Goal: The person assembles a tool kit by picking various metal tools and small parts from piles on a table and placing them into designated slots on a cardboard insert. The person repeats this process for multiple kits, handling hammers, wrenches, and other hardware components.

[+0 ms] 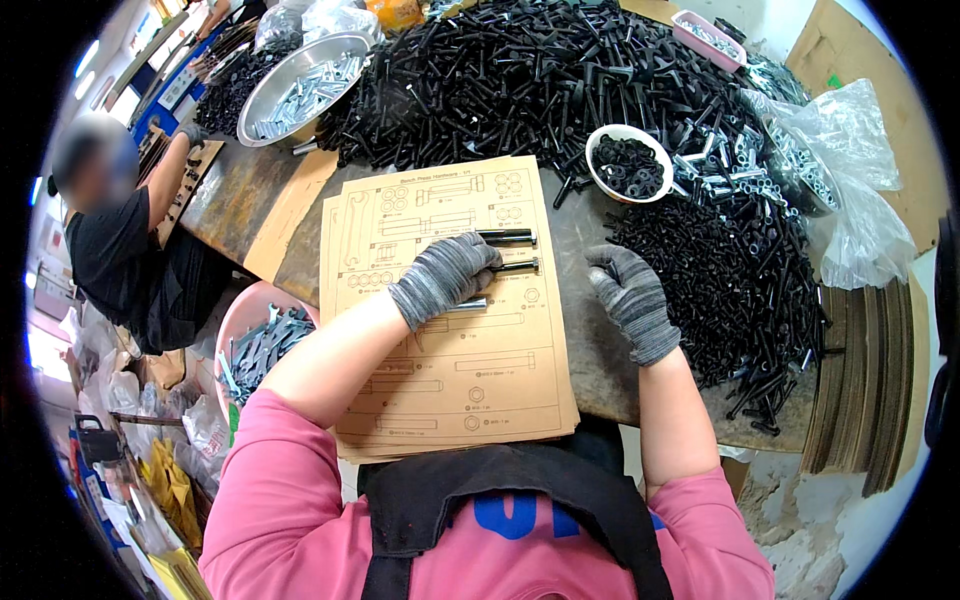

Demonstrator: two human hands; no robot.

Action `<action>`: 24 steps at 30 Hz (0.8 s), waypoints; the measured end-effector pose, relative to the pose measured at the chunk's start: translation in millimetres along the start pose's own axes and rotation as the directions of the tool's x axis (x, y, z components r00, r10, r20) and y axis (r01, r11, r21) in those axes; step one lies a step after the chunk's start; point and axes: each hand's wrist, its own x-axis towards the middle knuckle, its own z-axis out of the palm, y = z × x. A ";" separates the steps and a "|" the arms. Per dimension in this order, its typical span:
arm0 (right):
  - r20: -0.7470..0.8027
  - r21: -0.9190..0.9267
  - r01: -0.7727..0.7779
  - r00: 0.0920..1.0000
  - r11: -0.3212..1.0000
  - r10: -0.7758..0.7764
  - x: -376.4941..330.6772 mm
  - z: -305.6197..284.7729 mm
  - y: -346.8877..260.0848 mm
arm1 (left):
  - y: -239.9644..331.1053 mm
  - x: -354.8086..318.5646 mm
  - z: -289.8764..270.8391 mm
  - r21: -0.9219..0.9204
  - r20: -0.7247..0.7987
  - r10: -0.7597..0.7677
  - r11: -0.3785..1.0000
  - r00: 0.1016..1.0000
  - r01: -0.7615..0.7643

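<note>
A stack of brown cardboard sheets, the top one printed with hardware outlines, lies before me. Over it my left hand, in a grey glove, has its fingertips closed at the end of a slim black bolt. Just beyond lies a thicker black bolt. A silver metal pin or sleeve shows partly from under the same hand. My right hand, also gloved, hovers right of the sheets beside a heap of small black screws. Its fingers are curled inward, hiding whatever is in them.
A large pile of black bolts covers the table's far side. Around it stand a white bowl of black nuts, a steel basin of silver sleeves and a pink tub of flat wrenches. A person works at left.
</note>
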 end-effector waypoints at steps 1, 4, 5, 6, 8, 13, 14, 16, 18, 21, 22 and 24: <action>-0.004 -0.010 0.002 1.000 1.000 -0.002 -0.1 0.6 -0.1 | 1.1 1.8 0.7 0.014 0.045 -0.045 0.999 0.998 0.044; 0.003 0.035 -0.068 0.998 0.997 0.068 0.3 -0.2 -11.4 | 4.9 3.9 -2.4 0.009 0.106 -0.060 0.998 0.993 0.059; 0.006 0.058 -0.104 0.995 0.993 0.104 0.4 -1.8 -15.6 | 9.3 6.8 -5.6 0.036 0.144 -0.095 0.995 0.985 0.091; -0.031 0.038 -0.091 0.995 0.995 0.092 -0.9 -3.0 -15.9 | 11.2 7.7 -10.4 -0.042 0.135 -0.144 0.988 0.980 0.151; -0.102 0.001 -0.064 0.993 0.998 0.064 -4.6 -4.3 -16.6 | 13.1 8.2 -20.5 -0.195 0.128 -0.247 0.943 0.960 0.269; -0.205 -0.093 0.082 0.974 0.992 -0.099 -0.6 -7.2 -28.5 | -17.6 14.4 -13.9 -0.121 -0.030 -0.242 0.964 0.970 0.237; -0.173 -0.167 0.065 0.980 0.984 -0.095 -0.7 -8.3 -33.5 | -20.6 15.3 -11.3 -0.063 -0.003 -0.205 0.977 0.979 0.204; -0.110 -0.312 0.041 0.991 0.949 -0.078 -1.2 -11.6 -45.4 | -23.9 16.7 -10.7 -0.030 0.027 -0.180 0.983 0.983 0.180; -0.047 -0.302 0.008 0.999 0.953 -0.024 -4.5 -10.7 -49.9 | -23.8 16.9 -11.1 -0.084 0.036 -0.198 0.976 0.979 0.201; 0.104 -0.287 -0.010 0.994 0.958 0.042 -11.6 -6.1 -75.0 | -26.8 17.3 -10.0 -0.106 0.061 -0.191 0.975 0.980 0.197; 0.177 -0.195 0.037 0.984 0.980 -0.002 -13.1 -1.8 -83.3 | -29.9 16.6 -8.9 -0.110 0.062 -0.184 0.976 0.981 0.190; 0.325 0.019 0.111 0.939 0.994 -0.111 -19.5 12.1 -100.2 | -41.7 10.3 -2.5 -0.153 0.030 -0.166 0.974 0.986 0.168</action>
